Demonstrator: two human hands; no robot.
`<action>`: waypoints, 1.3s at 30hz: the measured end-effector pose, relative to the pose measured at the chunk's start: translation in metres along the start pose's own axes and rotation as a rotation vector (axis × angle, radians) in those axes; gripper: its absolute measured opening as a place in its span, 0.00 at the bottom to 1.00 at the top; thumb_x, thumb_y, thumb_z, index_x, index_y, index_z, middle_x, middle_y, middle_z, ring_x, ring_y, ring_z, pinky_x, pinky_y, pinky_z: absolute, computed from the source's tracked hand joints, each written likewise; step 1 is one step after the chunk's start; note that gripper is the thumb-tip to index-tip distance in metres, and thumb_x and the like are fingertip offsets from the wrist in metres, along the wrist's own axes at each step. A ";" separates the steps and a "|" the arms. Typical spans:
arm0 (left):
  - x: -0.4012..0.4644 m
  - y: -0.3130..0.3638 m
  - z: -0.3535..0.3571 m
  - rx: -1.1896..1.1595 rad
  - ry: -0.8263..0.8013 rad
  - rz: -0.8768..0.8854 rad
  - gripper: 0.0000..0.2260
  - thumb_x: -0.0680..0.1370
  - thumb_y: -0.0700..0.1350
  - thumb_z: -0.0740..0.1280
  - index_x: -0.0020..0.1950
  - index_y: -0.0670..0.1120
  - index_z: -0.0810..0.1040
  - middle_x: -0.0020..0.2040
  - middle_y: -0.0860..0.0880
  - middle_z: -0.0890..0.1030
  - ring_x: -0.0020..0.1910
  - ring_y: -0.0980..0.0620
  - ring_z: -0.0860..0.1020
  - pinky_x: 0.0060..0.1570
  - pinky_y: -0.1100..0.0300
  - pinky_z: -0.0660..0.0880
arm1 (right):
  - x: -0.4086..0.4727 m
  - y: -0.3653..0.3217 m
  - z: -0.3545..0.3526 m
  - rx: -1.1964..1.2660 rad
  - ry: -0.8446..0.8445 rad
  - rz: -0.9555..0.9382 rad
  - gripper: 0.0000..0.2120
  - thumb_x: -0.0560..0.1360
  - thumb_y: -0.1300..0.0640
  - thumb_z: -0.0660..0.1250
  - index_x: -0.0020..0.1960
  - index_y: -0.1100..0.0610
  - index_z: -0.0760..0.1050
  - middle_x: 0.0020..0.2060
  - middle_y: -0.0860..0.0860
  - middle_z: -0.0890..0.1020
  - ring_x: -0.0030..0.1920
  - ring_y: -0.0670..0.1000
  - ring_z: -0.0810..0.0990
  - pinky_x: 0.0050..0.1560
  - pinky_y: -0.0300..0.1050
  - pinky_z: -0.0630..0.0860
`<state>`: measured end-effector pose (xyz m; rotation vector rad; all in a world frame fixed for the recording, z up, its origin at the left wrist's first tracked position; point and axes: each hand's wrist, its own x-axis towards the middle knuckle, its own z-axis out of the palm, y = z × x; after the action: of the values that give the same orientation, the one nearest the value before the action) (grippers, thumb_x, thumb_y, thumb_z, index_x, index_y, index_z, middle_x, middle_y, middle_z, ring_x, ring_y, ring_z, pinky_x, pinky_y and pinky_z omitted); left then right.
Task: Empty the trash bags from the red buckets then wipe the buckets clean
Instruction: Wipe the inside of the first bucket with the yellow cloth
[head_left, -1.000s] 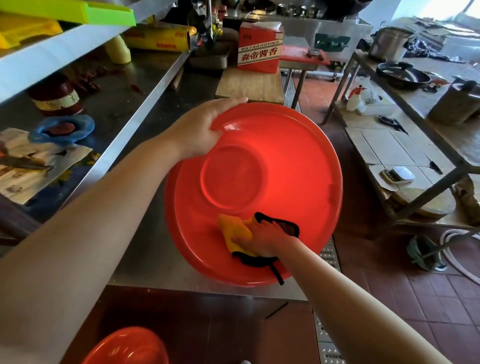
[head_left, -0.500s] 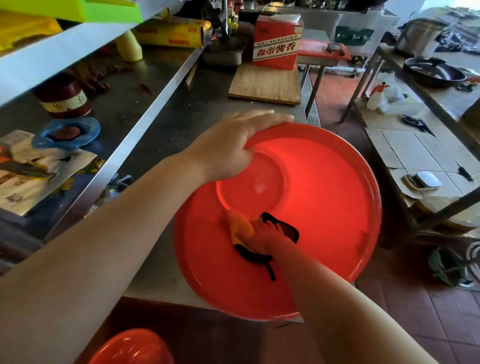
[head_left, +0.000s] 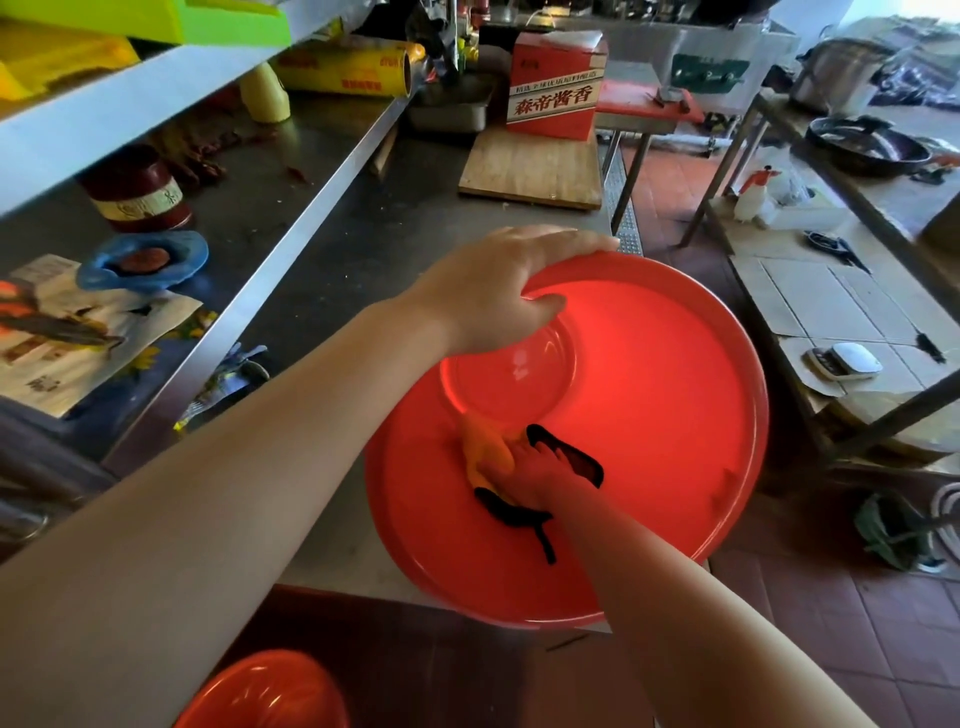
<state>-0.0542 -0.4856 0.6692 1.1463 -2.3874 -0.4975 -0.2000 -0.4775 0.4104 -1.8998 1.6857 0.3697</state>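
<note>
A large red bucket (head_left: 649, 395) lies tilted on the steel counter (head_left: 332, 218), its mouth facing me. My left hand (head_left: 498, 291) grips its upper left rim, thumb inside and fingers over the outside. Deep inside the bucket, my right hand (head_left: 524, 473) presses a yellow and black cloth (head_left: 483, 447) against the lower inner wall, close to the round bottom. A second red bucket (head_left: 265, 691) shows at the bottom edge, below the counter.
A wooden board (head_left: 535, 166) and a red carton (head_left: 556, 83) sit further along the counter. The shelf at left holds a dark jar (head_left: 137, 192), a blue dish (head_left: 143, 260) and papers. At right stands a metal rack (head_left: 852, 291) with pans over a tiled floor (head_left: 883, 623).
The bucket has shifted right and lower in view. My left hand stayed on the rim. My right hand slid the cloth up the inner wall toward the bottom disc.
</note>
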 end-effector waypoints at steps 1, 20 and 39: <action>0.001 0.003 0.001 0.002 0.000 -0.001 0.25 0.78 0.50 0.65 0.73 0.67 0.65 0.72 0.59 0.70 0.71 0.56 0.67 0.69 0.47 0.68 | -0.005 0.002 0.001 -0.009 0.012 -0.010 0.41 0.76 0.28 0.47 0.80 0.54 0.53 0.78 0.52 0.58 0.78 0.58 0.54 0.75 0.60 0.51; 0.012 0.023 0.006 -0.014 -0.080 0.010 0.19 0.82 0.53 0.63 0.73 0.63 0.68 0.69 0.55 0.74 0.68 0.54 0.71 0.69 0.51 0.68 | -0.168 0.026 0.015 -0.030 0.085 -0.035 0.38 0.74 0.28 0.53 0.76 0.50 0.59 0.73 0.49 0.68 0.76 0.54 0.59 0.75 0.54 0.54; 0.020 -0.003 -0.013 -0.165 -0.091 -0.066 0.18 0.83 0.51 0.62 0.72 0.62 0.69 0.68 0.60 0.72 0.68 0.58 0.70 0.68 0.60 0.65 | -0.169 0.029 -0.016 -0.105 0.057 0.016 0.37 0.75 0.30 0.53 0.78 0.48 0.57 0.78 0.48 0.59 0.79 0.52 0.51 0.77 0.56 0.44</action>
<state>-0.0569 -0.5051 0.6833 1.1538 -2.3396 -0.7696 -0.2588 -0.3507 0.5104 -1.9911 1.7508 0.4217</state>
